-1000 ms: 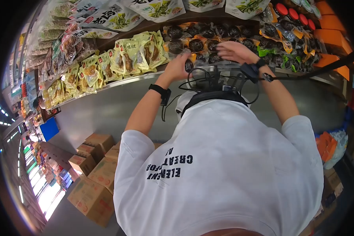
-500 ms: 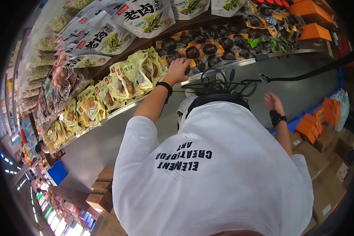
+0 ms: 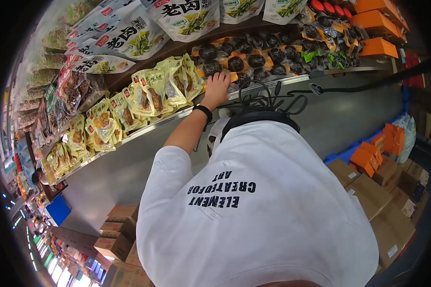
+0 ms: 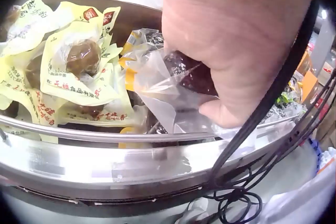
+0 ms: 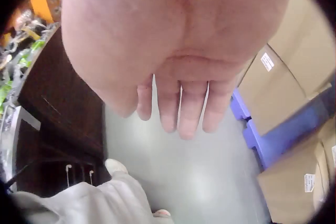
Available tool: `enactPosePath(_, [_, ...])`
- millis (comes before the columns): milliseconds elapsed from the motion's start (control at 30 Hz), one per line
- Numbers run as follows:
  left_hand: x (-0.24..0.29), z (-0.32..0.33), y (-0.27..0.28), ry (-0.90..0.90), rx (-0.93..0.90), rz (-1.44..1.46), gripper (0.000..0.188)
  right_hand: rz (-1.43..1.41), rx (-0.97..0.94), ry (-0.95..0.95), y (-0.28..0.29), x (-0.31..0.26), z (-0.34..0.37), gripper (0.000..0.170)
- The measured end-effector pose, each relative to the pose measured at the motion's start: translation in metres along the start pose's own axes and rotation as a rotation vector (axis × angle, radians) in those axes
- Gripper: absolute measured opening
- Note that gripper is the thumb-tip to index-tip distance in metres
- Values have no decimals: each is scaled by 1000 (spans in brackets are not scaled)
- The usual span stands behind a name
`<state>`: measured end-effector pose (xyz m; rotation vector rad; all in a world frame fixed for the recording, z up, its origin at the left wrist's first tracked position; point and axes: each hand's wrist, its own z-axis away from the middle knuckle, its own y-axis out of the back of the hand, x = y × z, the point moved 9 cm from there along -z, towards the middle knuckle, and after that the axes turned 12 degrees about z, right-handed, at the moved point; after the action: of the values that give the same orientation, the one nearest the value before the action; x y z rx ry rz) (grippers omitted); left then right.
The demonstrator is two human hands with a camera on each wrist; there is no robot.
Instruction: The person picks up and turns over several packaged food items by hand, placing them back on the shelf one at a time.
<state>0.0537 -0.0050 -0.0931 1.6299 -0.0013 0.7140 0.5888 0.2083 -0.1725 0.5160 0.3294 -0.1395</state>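
Note:
At the shelf's front edge, my left hand (image 3: 217, 89) holds a clear plastic packet (image 4: 191, 74) with a dark, glossy, round food inside. In the left wrist view the thumb is below the dark piece and the palm covers part of it. Rows of similar dark vacuum packs (image 3: 256, 60) lie right around the hand. Yellow food packets (image 3: 151, 93) stand just to its left. My right hand (image 5: 178, 66) hangs over the grey floor, its fingers straight and slightly spread, with nothing in them. The torso hides it in the head view.
A metal rail (image 4: 131, 155) edges the shelf, and black cables (image 4: 236, 195) dangle near the left hand. Grey-white pouches (image 3: 187, 19) stand farther back. Cardboard boxes (image 5: 278, 87) and a blue pallet (image 5: 283, 142) are on the floor to the right.
The right hand left the dark packs and dropped to the right side, then out of the head view. The left hand stays at the packs; its hold now shows in the left wrist view.

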Motion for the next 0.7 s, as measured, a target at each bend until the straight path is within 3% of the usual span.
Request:
enactPosePath(100, [0,5,7,0,-2,-27,60,155,-11,115,-4,-6,-10,17])
enactPosePath(167, [-3,7,3,-16,44,-40,60,388,-5,365,-4,-31,-11,15])
enactPosePath(200, [-3,8,4,-26,92,-51,61,314,-8,352,-3,-40,-11,14])
enactPosePath(267, [-1,9,6,-30,124,-27,64,-384,74,-98,-4,-57,18,12])
enactPosePath(500, [-5,10,7,-75,53,-5,77,-186,-11,-24,-12,-57,8,25])
enactPosePath(700, [-6,4,1,-34,21,23,75,-48,28,-4,-12,-47,13,38])
